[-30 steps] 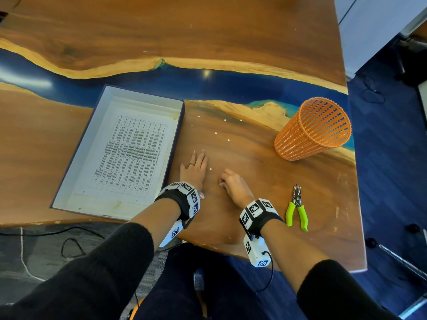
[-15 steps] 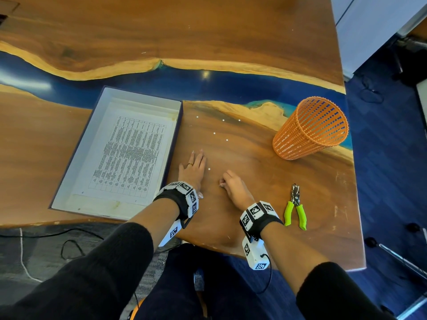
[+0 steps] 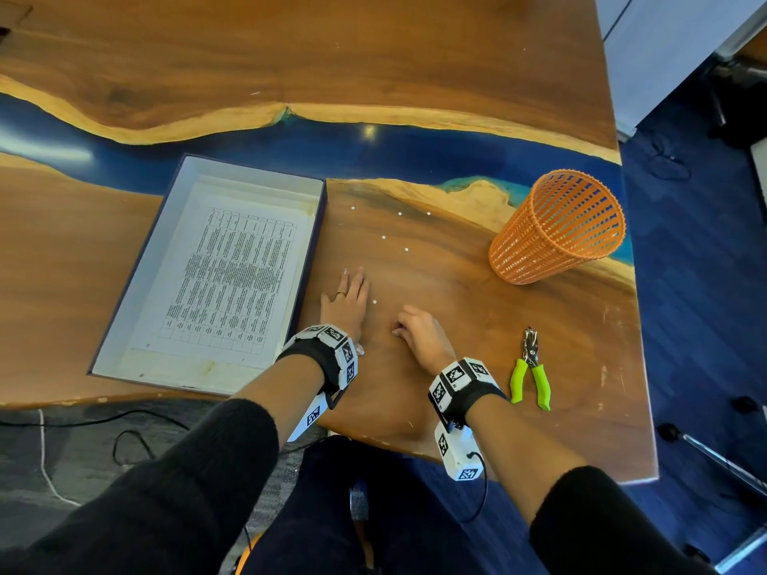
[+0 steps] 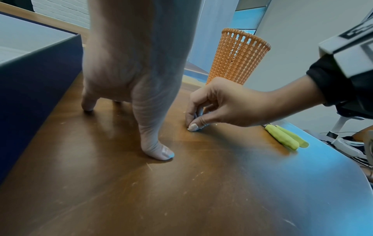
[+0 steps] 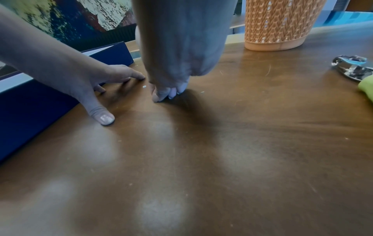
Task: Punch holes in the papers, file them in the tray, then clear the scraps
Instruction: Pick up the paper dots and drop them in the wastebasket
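Observation:
Printed papers (image 3: 232, 276) lie in the grey tray (image 3: 166, 367) at the left. Several small white paper scraps (image 3: 383, 237) dot the wood to the tray's right. One scrap (image 3: 374, 302) (image 5: 144, 86) lies between my hands. My left hand (image 3: 346, 298) (image 4: 131, 71) rests flat on the table beside the tray, fingers straight. My right hand (image 3: 415, 329) (image 4: 222, 103) has its thumb and fingertips bunched on the table surface, pinching a small pale scrap. The green-handled hole punch (image 3: 531, 367) lies on the table to the right of my right wrist.
An orange mesh basket (image 3: 556, 230) stands upright at the right, beyond the punch. The tray's dark blue wall (image 4: 40, 71) rises just left of my left hand. The table's front edge (image 3: 373, 441) and right edge (image 3: 639, 325) are close, with cables on the floor.

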`<state>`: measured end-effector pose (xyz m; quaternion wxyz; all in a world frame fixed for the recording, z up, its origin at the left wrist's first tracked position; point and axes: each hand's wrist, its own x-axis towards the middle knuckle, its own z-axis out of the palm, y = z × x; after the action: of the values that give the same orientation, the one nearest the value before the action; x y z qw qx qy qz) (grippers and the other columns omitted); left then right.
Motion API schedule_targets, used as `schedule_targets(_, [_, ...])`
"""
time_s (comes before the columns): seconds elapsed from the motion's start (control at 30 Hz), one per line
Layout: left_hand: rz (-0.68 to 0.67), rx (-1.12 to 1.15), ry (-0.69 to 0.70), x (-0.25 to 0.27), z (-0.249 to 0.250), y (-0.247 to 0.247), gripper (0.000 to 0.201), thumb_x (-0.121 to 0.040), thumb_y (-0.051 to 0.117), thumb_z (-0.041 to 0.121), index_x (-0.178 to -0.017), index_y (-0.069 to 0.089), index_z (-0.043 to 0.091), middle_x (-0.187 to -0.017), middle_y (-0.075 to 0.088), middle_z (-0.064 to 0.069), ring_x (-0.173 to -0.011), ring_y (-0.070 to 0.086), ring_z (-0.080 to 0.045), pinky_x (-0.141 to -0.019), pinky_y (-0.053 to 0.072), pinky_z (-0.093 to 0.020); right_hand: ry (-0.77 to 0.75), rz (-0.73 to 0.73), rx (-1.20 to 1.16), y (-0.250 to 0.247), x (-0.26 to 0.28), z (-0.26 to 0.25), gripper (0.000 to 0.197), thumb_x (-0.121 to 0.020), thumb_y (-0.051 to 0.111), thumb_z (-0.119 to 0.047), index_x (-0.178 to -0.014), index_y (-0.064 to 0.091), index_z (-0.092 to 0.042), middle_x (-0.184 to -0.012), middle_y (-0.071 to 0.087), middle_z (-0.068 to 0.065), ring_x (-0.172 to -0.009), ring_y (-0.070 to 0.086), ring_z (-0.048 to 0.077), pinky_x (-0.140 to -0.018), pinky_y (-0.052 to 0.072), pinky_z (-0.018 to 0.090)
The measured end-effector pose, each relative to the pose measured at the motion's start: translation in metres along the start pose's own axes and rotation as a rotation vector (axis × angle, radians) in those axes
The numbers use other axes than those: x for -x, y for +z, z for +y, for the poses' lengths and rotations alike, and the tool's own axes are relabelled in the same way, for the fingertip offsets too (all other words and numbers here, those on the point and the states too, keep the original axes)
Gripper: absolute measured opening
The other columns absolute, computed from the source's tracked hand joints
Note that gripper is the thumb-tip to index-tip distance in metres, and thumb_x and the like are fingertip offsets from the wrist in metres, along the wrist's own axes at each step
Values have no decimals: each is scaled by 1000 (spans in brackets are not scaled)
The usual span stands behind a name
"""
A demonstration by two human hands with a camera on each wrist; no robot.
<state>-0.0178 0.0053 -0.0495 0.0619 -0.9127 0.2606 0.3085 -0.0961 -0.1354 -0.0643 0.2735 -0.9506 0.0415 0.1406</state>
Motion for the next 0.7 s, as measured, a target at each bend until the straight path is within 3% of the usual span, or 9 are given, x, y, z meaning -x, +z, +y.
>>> schedule_targets(0.13, [-5,-7,-6,-1,0,1,138,-59,88,35,-151,-12,11,-159,-22,1,-149,-12,-26,-110,31,-51,-6,-60,28,-2,-3,-4,6,-86,55,-2,-88,58,2,-100,55,18,-91,56,35,-76,47,43])
schedule_targets(0.23, [-16,-9,-5,0,1,0,138,-60,87,36,-150,-13,11,-158,-23,1,-149,-12,-26,-110,30,-51,45,-105,-33,-2,-5,-3,19,-90,45,0,-101,60,5,-118,55,23,-104,54,33,-93,44,41])
schedule_targets(0.33, [-16,-4,-6,0,1,0,137,-60,87,36,-151,-13,10,-158,-23,1,-149,-12,-25,-111,30,-52,43,-127,-11,-3,-6,-6,15,-84,43,5,-87,56,-2,-95,51,16,-78,51,22,-76,40,37])
schedule_targets(0.47, [-15,-1,-2,0,0,0,136,-61,87,36,-151,-11,10,-158,-23,1,-149,-12,-26,-111,30,-52,2,-141,109,-2,-6,-10,18,-86,41,5,-97,55,4,-109,52,22,-100,51,35,-82,38,40])
schedule_targets(0.57, [-14,-7,3,0,-1,0,136,-60,87,37,-151,-11,11,-158,-23,2,-149,-12,-25,-111,30,-51,-20,-126,142,0,-5,-8,17,-90,39,1,-99,54,3,-111,50,22,-100,49,35,-83,37,41])
schedule_targets(0.7, [-17,-24,5,0,-2,0,137,-61,86,40,-151,-13,11,-158,-24,2,-149,-12,-24,-110,31,-49,-8,-88,95,6,-3,-1,14,-84,44,9,-92,53,1,-104,50,21,-94,51,37,-81,40,44])
